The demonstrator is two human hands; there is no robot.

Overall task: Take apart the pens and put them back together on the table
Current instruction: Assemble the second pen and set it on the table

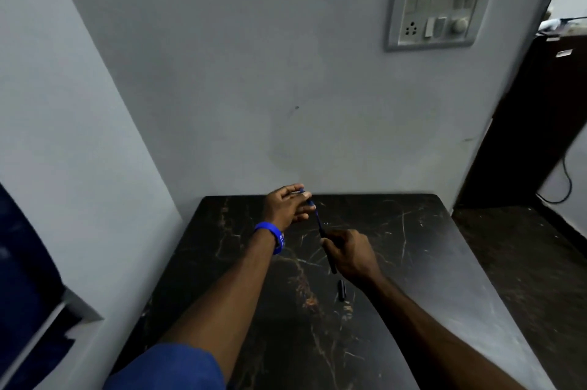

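Our right grip [347,254] closes on the pen barrel [327,250]; our left grip [286,207] pinches its blue tip piece [309,199] above the table [444,262]; a cap [341,290] lies near the middle.

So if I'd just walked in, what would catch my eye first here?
Probably the two bare hands over the dark marble-patterned table: the left hand pinches the blue end of a slim pen, while the right hand grips its dark barrel. Next, the bright blue wristband on the left wrist, and a small black pen cap lying on the table beside the right wrist.
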